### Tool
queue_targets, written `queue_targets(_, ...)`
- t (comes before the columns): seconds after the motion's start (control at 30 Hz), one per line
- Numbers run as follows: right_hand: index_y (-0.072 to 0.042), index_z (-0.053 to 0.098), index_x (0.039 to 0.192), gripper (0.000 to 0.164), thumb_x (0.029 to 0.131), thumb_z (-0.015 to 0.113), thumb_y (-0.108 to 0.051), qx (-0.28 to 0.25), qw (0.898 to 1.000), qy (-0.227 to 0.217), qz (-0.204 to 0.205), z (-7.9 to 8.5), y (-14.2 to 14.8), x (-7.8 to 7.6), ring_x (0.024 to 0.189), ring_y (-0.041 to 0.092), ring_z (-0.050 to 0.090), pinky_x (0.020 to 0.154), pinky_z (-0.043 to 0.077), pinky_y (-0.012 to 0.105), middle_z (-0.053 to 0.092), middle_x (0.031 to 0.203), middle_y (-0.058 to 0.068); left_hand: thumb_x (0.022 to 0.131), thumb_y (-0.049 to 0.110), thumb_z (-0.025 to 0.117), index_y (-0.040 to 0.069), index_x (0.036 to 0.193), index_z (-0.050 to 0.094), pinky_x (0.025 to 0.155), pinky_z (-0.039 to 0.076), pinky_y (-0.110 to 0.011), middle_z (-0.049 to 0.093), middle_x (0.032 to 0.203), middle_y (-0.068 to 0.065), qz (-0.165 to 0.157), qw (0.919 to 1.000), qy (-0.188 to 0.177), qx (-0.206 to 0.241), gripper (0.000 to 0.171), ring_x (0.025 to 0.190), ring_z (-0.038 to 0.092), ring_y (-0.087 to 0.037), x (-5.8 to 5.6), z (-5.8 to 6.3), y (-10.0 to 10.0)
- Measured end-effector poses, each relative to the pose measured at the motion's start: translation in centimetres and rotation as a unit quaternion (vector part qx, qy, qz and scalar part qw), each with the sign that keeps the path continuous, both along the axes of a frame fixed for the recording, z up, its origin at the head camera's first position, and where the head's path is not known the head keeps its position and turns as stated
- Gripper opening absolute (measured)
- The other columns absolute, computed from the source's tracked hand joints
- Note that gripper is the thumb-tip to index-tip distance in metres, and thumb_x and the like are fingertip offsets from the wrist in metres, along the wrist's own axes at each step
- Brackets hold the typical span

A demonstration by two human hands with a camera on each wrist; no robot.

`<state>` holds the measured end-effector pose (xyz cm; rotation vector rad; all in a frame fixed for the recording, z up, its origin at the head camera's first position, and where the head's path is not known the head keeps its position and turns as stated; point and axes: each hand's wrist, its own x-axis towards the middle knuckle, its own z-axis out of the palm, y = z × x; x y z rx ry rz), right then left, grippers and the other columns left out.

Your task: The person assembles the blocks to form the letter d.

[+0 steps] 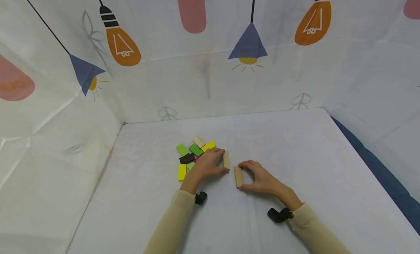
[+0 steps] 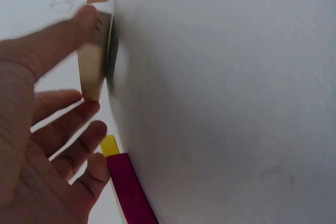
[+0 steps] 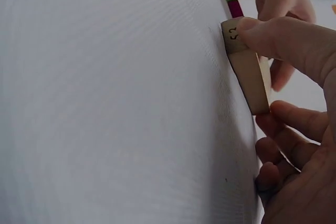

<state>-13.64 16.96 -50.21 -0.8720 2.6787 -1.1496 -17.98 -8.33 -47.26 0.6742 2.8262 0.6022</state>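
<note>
My left hand [image 1: 206, 164] pinches a plain wooden block [image 1: 226, 160] by its two ends, thumb at the near end. To the right, my right hand [image 1: 262, 179] grips a second plain wooden block [image 1: 238, 176] the same way. A small gap separates the two blocks, the right one slightly nearer me. Dark print marks the end of the right block [image 3: 247, 77] in the right wrist view. The left block [image 2: 92, 74] looks slightly tilted against the white surface in the left wrist view; whether it touches is hard to tell.
Beside my left hand lies a loose cluster of coloured blocks: yellow [image 1: 182, 172], dark brown [image 1: 187, 158], green [image 1: 195, 149], magenta and one plain wooden block [image 1: 198, 141]. Some are partly hidden by the hand. A patterned white sheet [image 1: 210, 79] hangs behind the white table [image 1: 131, 210].
</note>
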Motion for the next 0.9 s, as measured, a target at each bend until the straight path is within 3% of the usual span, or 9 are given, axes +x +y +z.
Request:
queue_targets(0.2,-0.005,0.059,0.137,0.070,0.079,0.090,-0.030,0.000,1.000,-0.007,0.003,-0.1,-0.1,0.1,0.130,0.033,0.054,0.106,0.046,0.055,0.060,0.138,0.011,0.090,0.044,0.079,0.009,0.147,0.055,0.116,0.042,-0.043,0.056,0.150,-0.010,0.006,0.9996,0.010,-0.025,0.072,0.138,0.053,-0.030,-0.1,0.2,0.5)
queue_targets(0.53,-0.001,0.059,0.137,0.070,0.079,0.090,-0.025,0.003,1.000,0.000,0.007,-0.2,0.4,0.2,0.130,0.037,0.055,0.106,0.046,0.057,0.059,0.138,0.016,0.095,0.029,0.075,0.007,0.153,0.049,0.121,0.037,-0.044,0.049,0.157,-0.009,-0.021,0.9991,-0.007,-0.037,0.067,0.146,0.046,-0.027,-0.7,-0.1,0.7)
queue_targets(0.9,-0.002,0.058,0.140,0.071,0.080,0.089,-0.024,0.006,1.000,-0.018,0.002,-0.1,0.2,0.2,0.133,0.037,0.053,0.108,0.045,0.057,0.057,0.140,0.016,0.097,0.037,0.072,0.007,0.153,0.048,0.121,0.036,-0.042,0.046,0.159,-0.010,-0.004,0.9994,-0.030,-0.018,0.068,0.147,0.044,-0.027,-1.2,0.0,1.7)
